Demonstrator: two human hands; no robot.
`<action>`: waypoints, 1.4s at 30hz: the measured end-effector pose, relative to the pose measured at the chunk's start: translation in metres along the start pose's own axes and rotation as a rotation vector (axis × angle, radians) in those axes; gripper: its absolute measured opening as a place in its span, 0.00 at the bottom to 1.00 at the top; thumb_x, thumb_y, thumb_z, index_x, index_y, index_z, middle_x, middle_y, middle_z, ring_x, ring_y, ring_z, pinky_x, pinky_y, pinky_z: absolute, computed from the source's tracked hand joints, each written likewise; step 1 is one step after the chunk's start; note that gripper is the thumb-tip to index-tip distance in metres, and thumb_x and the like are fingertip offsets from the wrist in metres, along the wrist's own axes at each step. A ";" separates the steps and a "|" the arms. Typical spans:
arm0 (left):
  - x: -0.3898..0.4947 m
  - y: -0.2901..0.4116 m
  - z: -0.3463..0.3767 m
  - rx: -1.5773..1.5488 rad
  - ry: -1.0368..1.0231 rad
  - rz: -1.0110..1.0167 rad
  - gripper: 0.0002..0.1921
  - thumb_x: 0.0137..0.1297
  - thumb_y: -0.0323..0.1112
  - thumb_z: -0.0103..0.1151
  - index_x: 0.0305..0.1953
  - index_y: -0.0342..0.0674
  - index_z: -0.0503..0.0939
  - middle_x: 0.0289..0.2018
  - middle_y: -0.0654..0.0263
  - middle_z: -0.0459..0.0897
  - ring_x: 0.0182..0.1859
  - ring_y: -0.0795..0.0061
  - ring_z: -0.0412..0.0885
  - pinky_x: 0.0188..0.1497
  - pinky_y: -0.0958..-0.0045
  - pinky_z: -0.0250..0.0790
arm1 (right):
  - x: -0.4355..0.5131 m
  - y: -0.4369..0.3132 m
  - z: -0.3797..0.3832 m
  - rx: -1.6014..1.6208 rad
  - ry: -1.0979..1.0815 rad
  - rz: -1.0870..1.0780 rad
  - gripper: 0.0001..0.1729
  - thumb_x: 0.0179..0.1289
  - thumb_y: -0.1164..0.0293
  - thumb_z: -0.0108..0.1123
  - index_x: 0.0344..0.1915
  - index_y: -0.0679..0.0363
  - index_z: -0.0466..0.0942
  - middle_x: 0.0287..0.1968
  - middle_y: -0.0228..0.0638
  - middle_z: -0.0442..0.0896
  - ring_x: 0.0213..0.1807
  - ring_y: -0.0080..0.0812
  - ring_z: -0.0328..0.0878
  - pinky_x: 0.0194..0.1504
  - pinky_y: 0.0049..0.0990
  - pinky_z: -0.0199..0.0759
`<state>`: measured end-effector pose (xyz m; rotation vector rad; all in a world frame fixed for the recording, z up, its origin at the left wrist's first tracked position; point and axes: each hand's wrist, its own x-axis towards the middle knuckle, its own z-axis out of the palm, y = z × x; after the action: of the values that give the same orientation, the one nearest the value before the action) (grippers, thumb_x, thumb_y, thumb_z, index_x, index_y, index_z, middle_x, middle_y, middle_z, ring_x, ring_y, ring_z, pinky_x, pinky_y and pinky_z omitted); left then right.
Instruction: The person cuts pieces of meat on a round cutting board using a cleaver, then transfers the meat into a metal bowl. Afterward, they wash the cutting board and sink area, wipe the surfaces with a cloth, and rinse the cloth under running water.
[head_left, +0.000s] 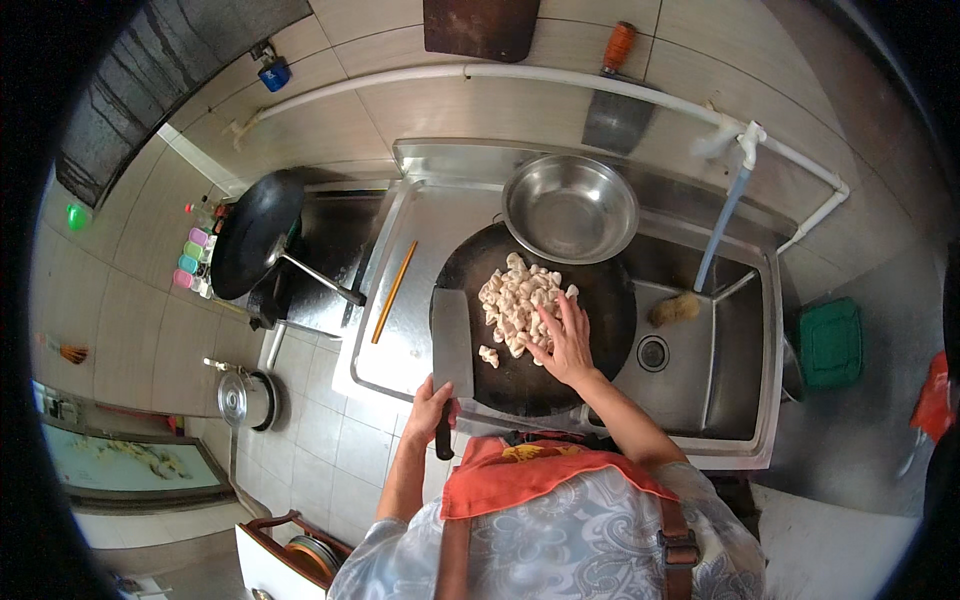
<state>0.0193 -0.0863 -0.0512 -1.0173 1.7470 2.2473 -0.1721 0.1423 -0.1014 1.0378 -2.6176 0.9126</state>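
A round dark chopping board (525, 390) lies across the steel sink unit, bearing a heap of pale cut pieces, apparently raw meat (517, 300). One small clump sits apart at the heap's lower left. My left hand (431, 409) grips the dark handle of a cleaver (453, 341), whose broad blade lies over the board's left edge. Spread over the right side of the heap is my right hand (564, 341), its fingers touching the pieces. A steel bowl (570, 210) rests at the board's far edge, with no food visible inside.
A wooden stick (394, 292) lies on the steel drainboard (420, 217). Further left are a black wok (255, 232) and a ladle (322, 277). The sink basin (690, 390) is at right, with a scrubber (674, 309) and a blue hose (721, 229). A green container (831, 343) stands beyond it.
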 end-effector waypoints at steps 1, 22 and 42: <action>-0.001 -0.004 -0.003 -0.001 -0.045 -0.017 0.09 0.74 0.33 0.46 0.51 0.40 0.68 0.19 0.64 0.74 0.14 0.77 0.69 0.14 0.74 0.64 | -0.002 -0.002 0.000 0.006 0.014 -0.010 0.43 0.58 0.42 0.61 0.71 0.45 0.62 0.76 0.48 0.45 0.75 0.59 0.43 0.68 0.64 0.40; -0.015 0.034 0.087 0.192 -0.292 0.064 0.08 0.72 0.30 0.46 0.49 0.38 0.67 0.20 0.64 0.75 0.15 0.78 0.71 0.15 0.76 0.65 | 0.031 -0.057 0.012 0.210 0.322 0.068 0.21 0.55 0.63 0.65 0.51 0.50 0.80 0.65 0.37 0.69 0.65 0.51 0.62 0.62 0.50 0.58; 0.041 0.130 0.072 0.235 -0.106 0.234 0.07 0.70 0.30 0.46 0.45 0.35 0.71 0.20 0.62 0.76 0.14 0.76 0.70 0.15 0.74 0.64 | 0.158 0.093 -0.054 0.708 0.475 0.301 0.11 0.70 0.68 0.55 0.41 0.64 0.82 0.38 0.42 0.85 0.37 0.39 0.83 0.37 0.29 0.74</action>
<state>-0.1052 -0.0764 0.0400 -0.6664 2.1149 2.1056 -0.3543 0.1393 -0.0443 0.4279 -2.0959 1.9608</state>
